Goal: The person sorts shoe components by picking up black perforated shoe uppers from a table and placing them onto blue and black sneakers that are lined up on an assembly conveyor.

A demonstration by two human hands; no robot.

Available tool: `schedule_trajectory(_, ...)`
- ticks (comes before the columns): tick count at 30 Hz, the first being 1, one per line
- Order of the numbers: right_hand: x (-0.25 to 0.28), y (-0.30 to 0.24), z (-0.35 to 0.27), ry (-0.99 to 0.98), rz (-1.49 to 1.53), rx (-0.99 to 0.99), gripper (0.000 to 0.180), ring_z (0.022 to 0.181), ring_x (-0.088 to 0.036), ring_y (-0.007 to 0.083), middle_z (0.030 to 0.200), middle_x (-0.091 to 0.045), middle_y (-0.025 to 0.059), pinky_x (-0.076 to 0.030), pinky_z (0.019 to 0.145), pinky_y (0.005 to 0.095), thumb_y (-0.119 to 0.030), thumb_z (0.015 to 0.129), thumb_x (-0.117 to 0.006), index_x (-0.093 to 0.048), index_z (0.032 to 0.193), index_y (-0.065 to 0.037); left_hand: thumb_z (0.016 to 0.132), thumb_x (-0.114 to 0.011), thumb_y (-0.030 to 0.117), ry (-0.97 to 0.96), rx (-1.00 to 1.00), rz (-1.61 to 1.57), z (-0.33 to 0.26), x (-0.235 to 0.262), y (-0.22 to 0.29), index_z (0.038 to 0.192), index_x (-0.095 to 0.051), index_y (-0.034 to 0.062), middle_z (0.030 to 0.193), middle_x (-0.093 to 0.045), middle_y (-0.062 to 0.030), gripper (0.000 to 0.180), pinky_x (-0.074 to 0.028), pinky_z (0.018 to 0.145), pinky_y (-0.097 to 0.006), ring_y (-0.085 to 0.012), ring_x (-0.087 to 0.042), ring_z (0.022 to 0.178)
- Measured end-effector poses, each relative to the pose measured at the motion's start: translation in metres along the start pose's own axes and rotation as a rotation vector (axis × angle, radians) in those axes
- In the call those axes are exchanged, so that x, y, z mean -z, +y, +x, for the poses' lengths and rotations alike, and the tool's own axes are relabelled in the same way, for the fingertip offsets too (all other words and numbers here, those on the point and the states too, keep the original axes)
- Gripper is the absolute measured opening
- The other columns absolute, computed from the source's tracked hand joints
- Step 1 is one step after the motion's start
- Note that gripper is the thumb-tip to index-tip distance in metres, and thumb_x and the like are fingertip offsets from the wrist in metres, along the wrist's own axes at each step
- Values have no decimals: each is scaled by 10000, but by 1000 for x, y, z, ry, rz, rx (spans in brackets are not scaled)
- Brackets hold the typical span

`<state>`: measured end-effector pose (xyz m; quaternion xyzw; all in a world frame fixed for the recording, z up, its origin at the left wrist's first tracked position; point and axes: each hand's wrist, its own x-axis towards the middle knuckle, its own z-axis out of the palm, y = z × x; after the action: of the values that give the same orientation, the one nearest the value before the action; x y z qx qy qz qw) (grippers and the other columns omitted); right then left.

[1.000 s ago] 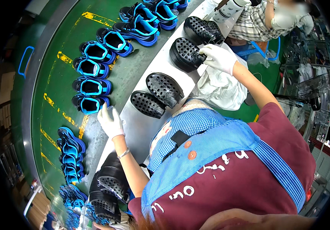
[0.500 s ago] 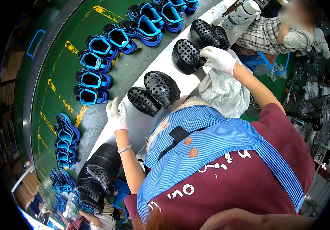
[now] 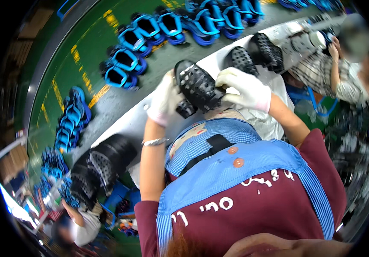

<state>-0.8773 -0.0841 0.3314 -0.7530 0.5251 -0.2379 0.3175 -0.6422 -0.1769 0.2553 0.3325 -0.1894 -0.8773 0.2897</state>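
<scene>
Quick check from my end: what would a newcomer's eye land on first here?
First, the black perforated clog held up at centre between the white-gloved left hand and right hand. Next, the rows of blue-and-black shoes on the green belt at upper left, and more black clogs on the white table.

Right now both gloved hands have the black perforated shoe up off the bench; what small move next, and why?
Probably turn the black shoe to check it: left hand and right hand grip opposite ends, clear of the white bench.

Shoe factory: conveyor (image 3: 120, 98) lined with blue shoes (image 3: 126, 66).
</scene>
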Motion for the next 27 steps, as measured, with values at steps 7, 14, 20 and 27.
schedule_trajectory(7,-63,-40,59,-112,282,-295,570,955,-619,307,1051,-616,206,-502,841,378,-340,801,-681,-532,1195,44,898,-638,375,174,-95,-231,-22,40,9,1182,-561,144,987,-633,-88,374,-543,800,-385,-215,-631,920)
schedule_trajectory(14,-142,-48,110,-254,107,-352,562,874,-598,405,888,-609,265,-471,800,461,-491,803,-609,-573,936,54,829,-707,446,558,-198,-225,-29,73,31,897,-586,164,803,-573,-1,314,-502,634,-343,-161,-575,708)
schedule_trajectory(20,-179,-51,165,-102,-10,-294,334,748,-630,397,760,-617,233,-494,686,458,-332,838,-584,-540,845,-1,874,-668,420,641,-352,-155,-15,122,62,1086,-606,86,938,-602,-12,401,-470,691,-317,-153,-570,808)
schedule_trajectory(27,-170,-40,262,-316,-451,-319,402,793,-664,376,809,-674,212,-529,734,452,-414,843,-571,-645,832,-19,868,-557,247,796,-436,1194,-12,173,65,1160,-603,-29,1188,-583,-231,405,-414,992,-401,-381,-535,1134)
